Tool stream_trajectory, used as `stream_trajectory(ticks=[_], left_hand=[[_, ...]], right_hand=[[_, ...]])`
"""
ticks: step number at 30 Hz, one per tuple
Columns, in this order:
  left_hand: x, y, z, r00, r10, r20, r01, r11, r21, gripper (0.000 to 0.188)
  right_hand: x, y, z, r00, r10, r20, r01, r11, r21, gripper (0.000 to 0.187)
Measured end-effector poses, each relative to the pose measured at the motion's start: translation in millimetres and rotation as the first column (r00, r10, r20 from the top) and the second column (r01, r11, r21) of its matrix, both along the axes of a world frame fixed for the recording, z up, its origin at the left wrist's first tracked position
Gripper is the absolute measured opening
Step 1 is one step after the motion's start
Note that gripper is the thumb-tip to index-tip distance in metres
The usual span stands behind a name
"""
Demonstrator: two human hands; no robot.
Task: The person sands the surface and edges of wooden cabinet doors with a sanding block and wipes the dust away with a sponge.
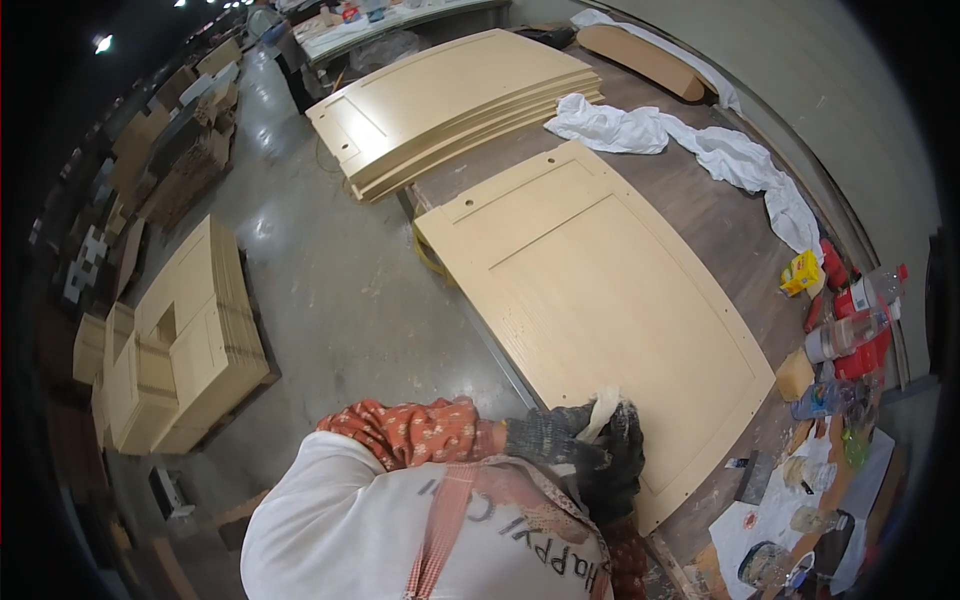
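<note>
The grey-gloved left hand (550,435) and darker-gloved right hand (617,465) met around a pale cloth (603,412) (whether either grip was closed on it, I could not tell) at the near edge of a cream door panel (600,300), which lay flat on the bench (725,203).

My feed comes from a head-worn fisheye aimed down and forward, close above the white-shirted torso (340,520) and dark-gloved hands (613,462), with the flat cream panel (600,300) right of centre and the shiny grey floor (370,310) spreading left.
</note>
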State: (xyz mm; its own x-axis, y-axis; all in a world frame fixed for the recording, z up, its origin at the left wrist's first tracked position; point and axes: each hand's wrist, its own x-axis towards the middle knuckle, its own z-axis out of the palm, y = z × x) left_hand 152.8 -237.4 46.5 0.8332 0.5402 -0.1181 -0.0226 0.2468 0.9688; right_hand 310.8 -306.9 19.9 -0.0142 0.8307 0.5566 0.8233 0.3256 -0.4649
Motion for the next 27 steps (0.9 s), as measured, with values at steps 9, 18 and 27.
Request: stream_trajectory(ticks=[9,18,27], left_hand=[[-144.6,56.5,-12.0,0.808,0.584,0.07,-0.381,0.429,0.819,0.042],[-241.2,54.9,-63.1,0.743,0.659,-0.118,-0.383,0.563,0.733,0.037],[-253.1,91.6,-55.7,0.862,0.502,-0.069,-0.25,0.539,0.805,0.029]], right_hand=[[-55.9,93.1,29.5,0.996,-0.068,-0.049,0.069,0.998,0.012,0.05],[-182.9,267.5,3.9,0.94,0.142,0.31,-0.035,0.945,-0.326,0.035],[-85.4,347.0,-31.0,0.818,-0.411,0.402,0.496,0.858,-0.132,0.021]])
